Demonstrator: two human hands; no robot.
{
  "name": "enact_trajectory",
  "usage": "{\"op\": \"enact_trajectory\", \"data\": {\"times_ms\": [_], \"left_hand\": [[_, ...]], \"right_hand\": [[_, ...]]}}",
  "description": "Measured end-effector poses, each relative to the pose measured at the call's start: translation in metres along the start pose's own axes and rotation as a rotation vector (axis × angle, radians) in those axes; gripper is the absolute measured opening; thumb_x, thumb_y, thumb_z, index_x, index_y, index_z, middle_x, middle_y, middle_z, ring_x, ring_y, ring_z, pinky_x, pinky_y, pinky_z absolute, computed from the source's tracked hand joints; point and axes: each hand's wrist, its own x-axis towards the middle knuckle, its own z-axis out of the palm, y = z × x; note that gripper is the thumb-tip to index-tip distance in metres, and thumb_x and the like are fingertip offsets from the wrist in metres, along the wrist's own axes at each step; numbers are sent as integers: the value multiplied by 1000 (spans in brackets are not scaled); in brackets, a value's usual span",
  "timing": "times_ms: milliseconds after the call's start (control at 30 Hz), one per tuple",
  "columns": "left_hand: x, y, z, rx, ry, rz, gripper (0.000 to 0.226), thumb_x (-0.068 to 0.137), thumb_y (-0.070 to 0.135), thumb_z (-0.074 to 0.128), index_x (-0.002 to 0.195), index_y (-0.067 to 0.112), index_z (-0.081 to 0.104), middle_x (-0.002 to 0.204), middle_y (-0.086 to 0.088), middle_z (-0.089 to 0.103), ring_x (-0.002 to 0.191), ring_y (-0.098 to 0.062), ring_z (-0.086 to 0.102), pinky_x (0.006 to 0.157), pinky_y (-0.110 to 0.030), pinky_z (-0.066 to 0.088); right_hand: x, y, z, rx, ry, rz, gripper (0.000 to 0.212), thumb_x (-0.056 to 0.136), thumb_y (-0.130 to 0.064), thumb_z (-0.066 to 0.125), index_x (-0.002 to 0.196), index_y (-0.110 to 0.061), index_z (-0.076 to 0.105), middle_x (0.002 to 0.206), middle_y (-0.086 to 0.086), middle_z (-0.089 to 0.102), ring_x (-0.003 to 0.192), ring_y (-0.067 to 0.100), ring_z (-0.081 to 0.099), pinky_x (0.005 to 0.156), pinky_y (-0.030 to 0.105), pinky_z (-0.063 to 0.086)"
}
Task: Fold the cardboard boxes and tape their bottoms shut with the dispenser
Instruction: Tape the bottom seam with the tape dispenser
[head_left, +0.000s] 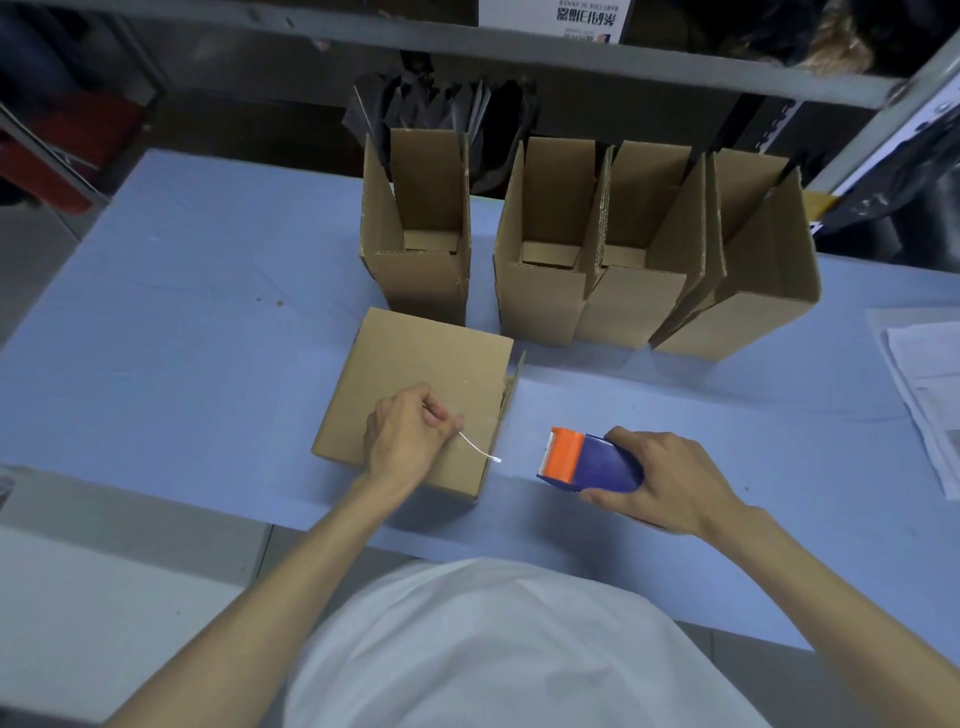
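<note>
Closest to you, your white shirt (498, 649) fills the bottom of the view, with both bare forearms reaching out over the blue worktop (182, 312).

Your right hand (670, 483) has its grip closed around the tape dispenser (597, 462). The fingers wrap the blue body from the right and the thumb lies along its near side. The orange front end points left. The dispenser sits low over the worktop, just right of the near box and apart from it; whether it touches the surface cannot be told.

Your left hand (408, 431) rests on the near right part of the near box (415, 358), a closed-looking cardboard box lying with a plain face up near the worktop's front edge. The grip is curled, and the fingertips pinch a thin white strand (480, 451), which runs right and toward you across the cardboard as far as the box's right edge. What the strand is cannot be made out.

Behind that box stand four upright boxes with their top flaps open. The first upright box (423, 280) stands alone just behind it. The second (540, 296), third (628, 301) and fourth (753, 296) press together to the right, and the fourth leans right.

Some papers (924, 384) lie at the worktop's right edge. Black bags (441, 104) stand behind the first upright box, under a grey metal shelf (519, 47) that carries a white printed carton (556, 15).
</note>
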Motion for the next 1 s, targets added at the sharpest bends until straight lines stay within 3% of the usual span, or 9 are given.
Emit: {"op": "enact_trajectory", "data": {"times_ms": [167,267,400,533,600,767,867,1000], "left_hand": [[2,-1,-1,103,-27,78,23,77,32,78,75,15,62,61,6,61,73,-20,61,66,-32,45],[8,4,-4,193,-103,108,26,80,32,76,81,10,62,76,-5,64,79,-26,61,72,-39,51],[20,19,-8,478,-182,110,36,80,38,75,89,6,63,90,-11,66,85,-28,61,70,-36,50],[25,18,-15,625,-150,109,55,71,59,74,73,11,48,76,-4,53,76,-25,56,61,-31,40],[24,10,-17,545,-125,116,55,68,60,76,72,14,46,72,-2,53,71,-23,54,60,-32,41],[11,-1,-4,12,-189,262,23,71,12,81,79,19,61,77,6,60,71,-13,57,71,-37,53],[11,-7,2,-92,-209,259,16,74,4,76,80,18,69,83,5,65,75,-12,61,75,-35,54],[14,-10,6,-81,-206,265,16,75,6,74,82,19,70,83,5,65,74,-10,60,73,-31,53]], "right_hand": [[6,1,-4,-42,-35,-19,50,70,-74,59,93,-29,53,75,-13,59,62,11,50,53,19,33],[9,-1,-6,-74,-54,-34,49,70,-74,58,89,-30,49,73,-13,56,61,11,49,51,17,30],[15,-3,-9,-97,-72,-52,49,71,-74,58,89,-30,46,74,-10,57,64,12,52,51,18,32],[19,-5,-7,-144,-94,-71,49,72,-73,57,87,-30,42,72,-11,52,65,15,50,49,18,27],[21,-4,-5,-137,-97,-72,49,71,-74,57,87,-29,43,72,-11,51,65,16,51,49,18,28],[32,-8,1,-170,-129,-75,50,71,-74,56,90,-30,43,78,-9,54,69,15,50,50,20,27],[42,-15,7,-185,-149,-26,55,71,-72,59,97,-24,50,87,-3,62,71,16,51,57,24,34],[60,-43,18,-252,-173,24,52,73,-64,64,90,-18,48,88,4,63,67,21,49,59,27,35]]}}
